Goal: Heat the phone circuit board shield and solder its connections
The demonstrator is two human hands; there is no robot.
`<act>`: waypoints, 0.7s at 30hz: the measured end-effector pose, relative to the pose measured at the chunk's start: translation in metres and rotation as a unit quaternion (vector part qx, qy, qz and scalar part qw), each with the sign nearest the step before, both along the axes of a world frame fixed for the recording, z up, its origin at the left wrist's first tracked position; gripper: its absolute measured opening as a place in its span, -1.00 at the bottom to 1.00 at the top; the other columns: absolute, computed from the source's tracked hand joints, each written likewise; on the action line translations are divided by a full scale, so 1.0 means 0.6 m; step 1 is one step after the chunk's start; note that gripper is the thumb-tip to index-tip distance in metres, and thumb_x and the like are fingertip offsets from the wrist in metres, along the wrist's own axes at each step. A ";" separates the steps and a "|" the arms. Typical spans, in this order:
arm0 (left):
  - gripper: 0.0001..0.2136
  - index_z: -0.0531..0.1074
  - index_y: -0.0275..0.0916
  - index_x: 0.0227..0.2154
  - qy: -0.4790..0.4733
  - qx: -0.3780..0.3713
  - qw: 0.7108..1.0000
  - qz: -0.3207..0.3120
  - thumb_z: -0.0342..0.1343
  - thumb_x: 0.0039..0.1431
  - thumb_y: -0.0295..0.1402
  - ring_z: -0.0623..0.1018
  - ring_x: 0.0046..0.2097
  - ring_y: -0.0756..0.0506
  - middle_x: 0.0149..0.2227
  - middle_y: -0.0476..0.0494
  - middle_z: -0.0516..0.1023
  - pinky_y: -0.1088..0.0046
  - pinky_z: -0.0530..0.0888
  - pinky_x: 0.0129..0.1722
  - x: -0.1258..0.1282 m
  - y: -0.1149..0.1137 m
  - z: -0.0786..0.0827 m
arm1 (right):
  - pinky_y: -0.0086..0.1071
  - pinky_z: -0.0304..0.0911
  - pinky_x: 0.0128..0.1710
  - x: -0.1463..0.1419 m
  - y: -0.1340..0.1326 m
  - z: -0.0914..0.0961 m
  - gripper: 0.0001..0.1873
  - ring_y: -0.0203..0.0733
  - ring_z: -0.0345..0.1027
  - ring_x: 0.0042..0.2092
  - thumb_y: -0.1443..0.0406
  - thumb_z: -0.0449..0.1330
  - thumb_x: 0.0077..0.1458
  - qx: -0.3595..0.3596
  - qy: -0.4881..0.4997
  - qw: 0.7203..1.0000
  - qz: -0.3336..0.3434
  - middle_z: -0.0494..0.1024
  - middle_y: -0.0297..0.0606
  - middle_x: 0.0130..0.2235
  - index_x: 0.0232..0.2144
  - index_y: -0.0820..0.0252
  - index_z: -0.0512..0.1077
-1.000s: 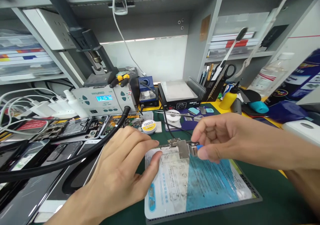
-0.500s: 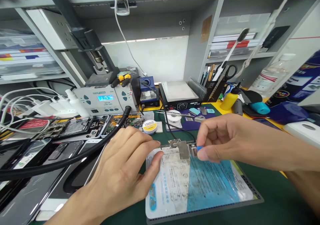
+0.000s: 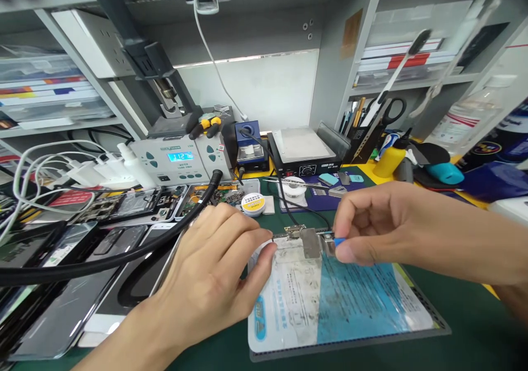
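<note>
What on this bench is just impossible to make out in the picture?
All in the head view:
Blue piece: partly hidden by the right hand.
Metal assembly: too small to tell whether the left hand touches it.
Finest print on the blue-and-white mat: too small to read.
Dark blue container: cut off by the right edge.

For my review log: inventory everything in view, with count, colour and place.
Small electronic assembly: 1, grey, centre
Printed sheet: 1, white-blue, front centre
Phone parts: several, mostly dark, left
Hose: 1, black, left
Display station: 1, grey, back left
Pliers: 1, black-yellow, on station
Hot plate: 1, black, back centre
Round tin: 1, white-yellow, beyond assembly
Spool: 1, white, beyond assembly
Squeeze bottle: 1, yellow, right
Scissors: 1, black, back right
Plugs: several, white, left
Mat: 1, green, underneath
Shelving: 1, grey, back
Left hand: 1, bare, at assembly's left end
Right hand: 1, bare, pinching blue piece
</note>
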State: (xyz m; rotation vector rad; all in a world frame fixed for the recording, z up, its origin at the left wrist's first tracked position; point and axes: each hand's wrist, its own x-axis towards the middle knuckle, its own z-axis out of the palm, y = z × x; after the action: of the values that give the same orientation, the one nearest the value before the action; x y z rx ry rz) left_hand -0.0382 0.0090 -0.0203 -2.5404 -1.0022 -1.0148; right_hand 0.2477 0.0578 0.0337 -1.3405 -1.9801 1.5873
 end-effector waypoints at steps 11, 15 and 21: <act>-0.82 0.50 -0.31 -0.15 -0.010 0.004 1.000 0.005 0.31 0.20 -0.55 0.52 -0.21 -0.15 -0.24 -0.17 0.62 0.14 0.47 -0.21 0.002 0.002 0.000 | -0.49 0.16 -0.47 0.004 0.002 -0.006 -0.81 -0.28 0.31 -0.42 0.27 0.55 -0.03 -0.014 0.021 1.000 0.009 0.57 -0.41 -0.44 -0.40 0.06 0.61; -0.81 0.50 -0.32 -0.15 -0.012 0.010 1.000 0.000 0.32 0.20 -0.56 0.52 -0.21 -0.15 -0.24 -0.17 0.62 0.13 0.46 -0.22 0.000 -0.001 -0.001 | -0.49 0.20 -0.45 0.006 0.003 -0.005 -0.83 -0.27 0.34 -0.40 0.28 0.54 0.00 -0.014 0.019 1.000 0.017 0.58 -0.41 -0.42 -0.39 0.05 0.61; -0.81 0.51 -0.32 -0.16 -0.010 0.012 1.000 0.005 0.32 0.19 -0.55 0.51 -0.21 -0.15 -0.25 -0.19 0.62 0.13 0.46 -0.22 -0.001 -0.004 0.002 | -0.43 0.24 -0.45 0.004 0.002 -0.001 -0.82 -0.22 0.36 -0.38 0.24 0.52 0.01 0.005 -0.006 1.000 0.021 0.58 -0.38 -0.40 -0.39 0.04 0.58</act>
State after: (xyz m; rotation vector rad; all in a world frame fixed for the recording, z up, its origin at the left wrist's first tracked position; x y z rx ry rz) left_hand -0.0385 0.0069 -0.0189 -2.5078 -0.9999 -1.0445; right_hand 0.2499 0.0588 0.0329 -1.3174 -2.0331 1.5899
